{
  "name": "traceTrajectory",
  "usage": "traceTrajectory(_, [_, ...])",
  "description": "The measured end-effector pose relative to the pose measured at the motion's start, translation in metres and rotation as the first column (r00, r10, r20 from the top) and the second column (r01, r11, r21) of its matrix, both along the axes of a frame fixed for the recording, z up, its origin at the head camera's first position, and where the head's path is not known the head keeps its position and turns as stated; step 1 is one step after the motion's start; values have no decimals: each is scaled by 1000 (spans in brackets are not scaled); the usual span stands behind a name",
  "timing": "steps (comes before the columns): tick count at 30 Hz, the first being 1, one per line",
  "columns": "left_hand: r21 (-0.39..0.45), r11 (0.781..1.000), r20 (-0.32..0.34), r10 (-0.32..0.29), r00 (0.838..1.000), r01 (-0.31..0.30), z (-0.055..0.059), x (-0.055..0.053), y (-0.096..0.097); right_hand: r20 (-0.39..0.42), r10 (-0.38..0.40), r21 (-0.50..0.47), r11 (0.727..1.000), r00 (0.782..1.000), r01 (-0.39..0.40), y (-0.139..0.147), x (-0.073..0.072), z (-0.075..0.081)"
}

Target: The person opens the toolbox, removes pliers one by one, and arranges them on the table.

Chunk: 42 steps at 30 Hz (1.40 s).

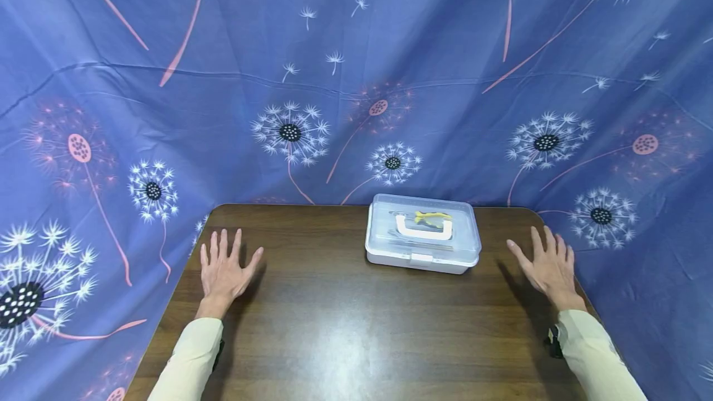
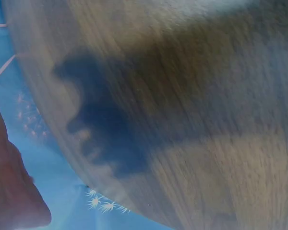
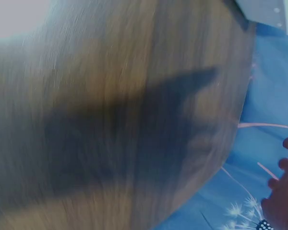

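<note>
Taking the middle of the bench (image 1: 312,308) as the dial centre in the head view, with twelve o'clock at the far edge, we locate one plastic box (image 1: 468,237) at about one o'clock, near that edge. We read its long axis as running roughly from nine to three o'clock, the right-hand end turned slightly towards four. Its latch side faces us at six o'clock. We count one translucent lid (image 1: 384,210), lying down on the box; one white handle (image 1: 423,234), folded flat towards us; and one white latch (image 1: 421,258) on the front. Through the lid we see one yellow item (image 1: 431,218) and some slender grey items, whose number we cannot tell.

We count two hands. The left hand (image 1: 224,271) is at about ten o'clock, well apart from the box; the right hand (image 1: 548,268) is at about two o'clock, with the box beyond its thumb at between nine and ten o'clock from it. Both are spread, five fingers apart, holding nothing, with their shadows on the bench.

We count two pale sleeves (image 1: 192,351), one per arm, and two black wrist devices (image 1: 553,342), one per wrist. Blue fabric (image 1: 445,36) printed with dandelions hangs beyond the bench from nine through twelve to three o'clock.
</note>
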<state>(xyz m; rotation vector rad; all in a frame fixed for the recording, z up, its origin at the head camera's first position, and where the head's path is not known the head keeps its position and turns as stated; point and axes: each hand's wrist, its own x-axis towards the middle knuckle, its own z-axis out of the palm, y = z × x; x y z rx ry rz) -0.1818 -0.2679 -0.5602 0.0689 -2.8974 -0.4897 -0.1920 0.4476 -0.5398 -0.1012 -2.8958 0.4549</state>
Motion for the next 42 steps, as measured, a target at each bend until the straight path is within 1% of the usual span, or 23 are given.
traceTrajectory(4, [42, 999, -71, 18, 997, -15, 0, -3, 6, -24, -53, -113, 992, 998, 50, -8, -1, 3])
traceTrajectory(7, [67, 997, -134, 40, 990, -31, 0, -5, 10, -35, -118, -218, 970, 992, 108, -17, -2, 6])
traceTrajectory(10, [113, 992, -166, 66, 984, -48, 1, -5, 15, -43, -177, -321, 934, 983, 155, -28, -3, 10])
traceTrajectory(14, [197, 978, -192, 106, 976, -67, 2, -4, 21, -2, -227, -431, 879, 974, 204, -40, -3, 12])
traceTrajectory(17, [258, 962, -181, 138, 974, -88, 4, -4, 26, 57, -250, -485, 839, 967, 246, -48, -4, 14])
traceTrajectory(19, [299, 949, -153, 153, 976, -102, 5, -5, 29, 111, -252, -517, 811, 961, 272, -53, -5, 14])
traceTrajectory(21, [339, 933, -118, 168, 979, -119, 7, -5, 32, 157, -228, -577, 768, 961, 276, -58, -6, 14])
traceTrajectory(23, [372, 919, -85, 172, 981, -129, 7, -5, 35, 197, -184, -648, 712, 963, 269, -62, -9, 14])
traceTrajectory(26, [411, 901, -48, 172, 984, -137, 5, -6, 40, 232, -107, -742, 623, 967, 247, -68, -12, 13])
traceTrajectory(27, [422, 896, -41, 171, 984, -138, 5, -6, 41, 242, -82, -760, 603, 967, 241, -70, -13, 13])
traceTrajectory(29, [445, 885, -31, 168, 985, -137, 2, -6, 44, 260, -39, -786, 573, 965, 235, -73, -14, 14])
traceTrajectory(30, [457, 880, -25, 162, 986, -133, 1, -6, 46, 267, -19, -794, 562, 964, 231, -75, -15, 14])
traceTrajectory(31, [468, 874, -23, 162, 987, -132, 0, -6, 47, 275, 5, -799, 558, 961, 226, -77, -15, 15])
traceTrajectory(34, [501, 856, -22, 163, 986, -131, -2, -7, 53, 289, 89, -826, 527, 953, 201, -83, -18, 17])
traceTrajectory(36, [516, 847, -26, 167, 986, -130, -3, -7, 56, 293, 143, -838, 515, 945, 181, -86, -19, 17])
traceTrajectory(37, [524, 842, -28, 169, 985, -130, -3, -8, 58, 292, 166, -841, 514, 942, 170, -88, -20, 17])
traceTrajectory(39, [537, 834, -30, 170, 985, -128, -4, -9, 62, 289, 194, -850, 502, 937, 159, -91, -22, 16])
traceTrajectory(40, [541, 831, -30, 172, 985, -129, -4, -9, 64, 291, 201, -849, 505, 935, 156, -92, -22, 16])
traceTrajectory(42, [549, 826, -26, 172, 985, -130, -5, -10, 68, 290, 196, -849, 504, 937, 157, -94, -23, 14])
